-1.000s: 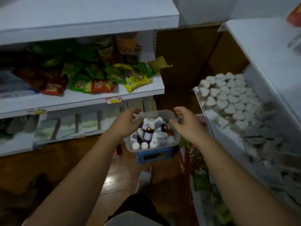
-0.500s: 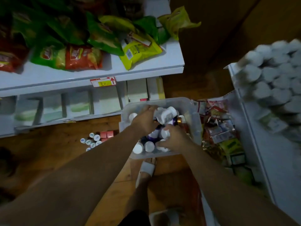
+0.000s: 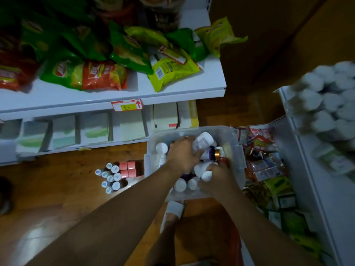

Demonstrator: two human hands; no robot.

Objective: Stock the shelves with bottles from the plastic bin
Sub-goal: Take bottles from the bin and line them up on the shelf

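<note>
The wooden floor (image 3: pixel 57 189) of a dim shop aisle runs between two white shelf units. The left shelf (image 3: pixel 172 93) carries snack bags (image 3: pixel 103 77), with flat boxes (image 3: pixel 96 129) on the tier below. The right shelf (image 3: pixel 299 146) holds a blurred mass of white-capped containers (image 3: pixel 326 104).

Between the units sits the clear plastic bin (image 3: pixel 237 143), crowded with bottles lying at all angles. Both hands are down inside it. The left hand (image 3: pixel 182 156) has its fingers curled round a white bottle (image 3: pixel 203 142) on top of the heap at the far side. The right hand (image 3: pixel 217 181) closes on a second, white-capped bottle (image 3: pixel 206 174) towards the bin's near wall. A purple bottle with a gold cap (image 3: pixel 212 153) lies between the two hands.

The step in hand looks like gathering bottles to carry to a shelf. To do it well, each hand should grip round the body of its bottle, not the cap. It should also lift straight up, so neighbours are not dragged over the rim. The heap is loose, and pulling one bottle out may set others rolling, so a slow lift seems wise.

A cluster of small bottles (image 3: pixel 110 178) stands on the floor left of the bin, beside pink boxes (image 3: pixel 127 168). Any swing that way should pass well above them. A sandalled foot (image 3: pixel 173 210) shows just below the bin's near edge, where a dropped bottle would likely land.
</note>
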